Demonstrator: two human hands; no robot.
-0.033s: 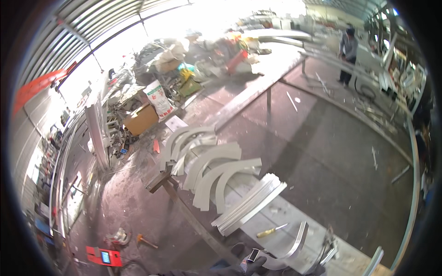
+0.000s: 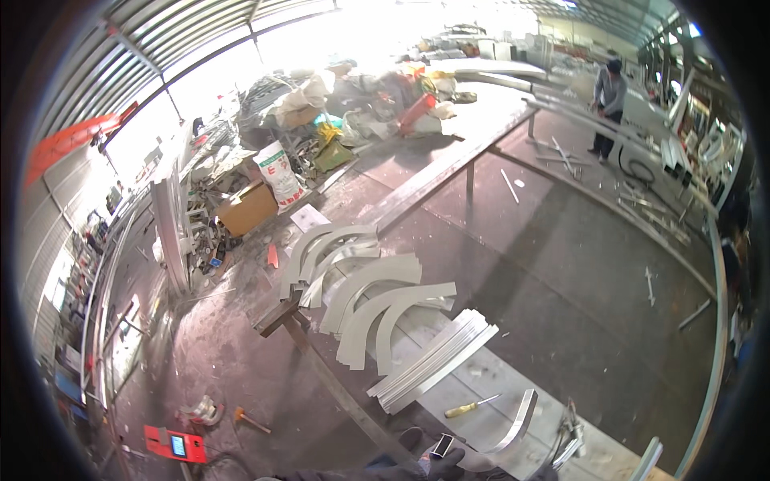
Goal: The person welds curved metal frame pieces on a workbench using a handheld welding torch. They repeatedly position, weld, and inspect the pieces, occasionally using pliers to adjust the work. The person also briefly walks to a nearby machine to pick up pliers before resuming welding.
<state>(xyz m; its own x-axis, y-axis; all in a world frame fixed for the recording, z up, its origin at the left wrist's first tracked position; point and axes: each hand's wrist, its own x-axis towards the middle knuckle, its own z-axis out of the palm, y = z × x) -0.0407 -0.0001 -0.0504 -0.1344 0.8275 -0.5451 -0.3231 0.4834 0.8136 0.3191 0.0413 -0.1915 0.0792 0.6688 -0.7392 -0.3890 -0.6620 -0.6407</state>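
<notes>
At the lower edge, my left hand (image 2: 446, 463), in a dark glove, is closed at the near end of a curved pale metal strip (image 2: 521, 423). The strip bends upward to the right over the bench. A small white-faced rectangular device (image 2: 441, 446) shows at the left wrist. My right hand (image 2: 547, 471) is only a dark shape at the lower edge, right of the strip; its fingers are hidden. A screwdriver (image 2: 464, 410) with a yellow handle lies on the bench beyond the strip. Further left rests a stack of pale strips (image 2: 433, 361).
Curved pale pieces (image 2: 373, 293) lie along the long bench (image 2: 501, 365). Metal offcuts (image 2: 571, 437) sit to the right. On the floor are a red machine with a screen (image 2: 175, 443) and a hammer (image 2: 253, 420). Another person (image 2: 609, 100) stands far right, beyond a metal frame (image 2: 593, 188).
The picture has shifted slightly and become sharper. The near end of the curved strip shows less beside my left hand. The bench items lie as before.
</notes>
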